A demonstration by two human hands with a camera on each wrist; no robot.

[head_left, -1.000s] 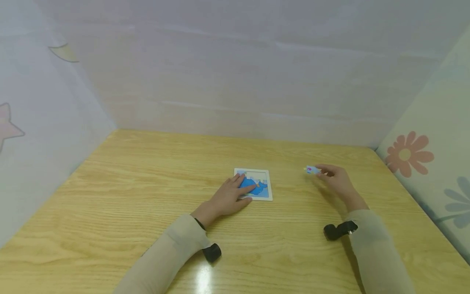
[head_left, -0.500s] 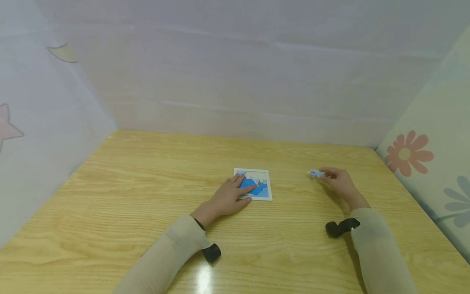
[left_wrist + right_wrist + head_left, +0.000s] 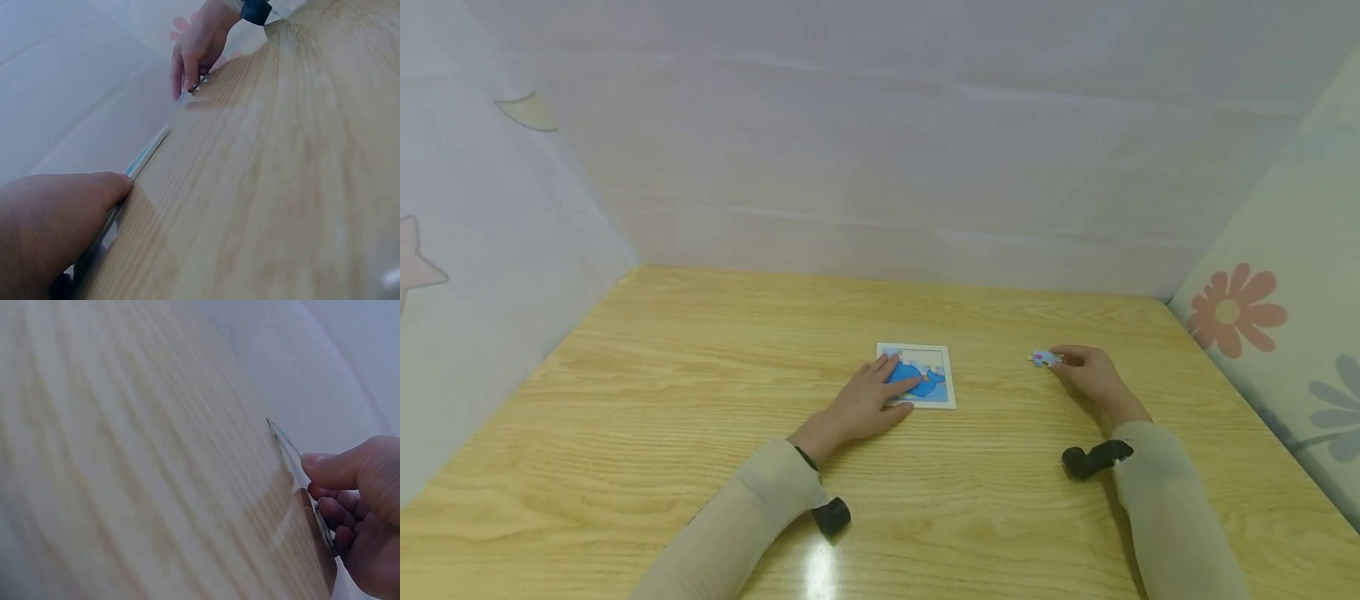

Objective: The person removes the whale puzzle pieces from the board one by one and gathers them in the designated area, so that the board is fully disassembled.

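Hiding part of the puzzle board [image 3: 936, 375], left hand [image 3: 868, 404] rests flat.

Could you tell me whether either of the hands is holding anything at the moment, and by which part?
The right hand pinches a small puzzle piece by its near edge. The left hand lies flat on the puzzle board, gripping nothing.

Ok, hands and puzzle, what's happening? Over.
Left hand flat on the puzzle board. Right hand pinches a loose piece, low over the table. Nothing between piece and board.
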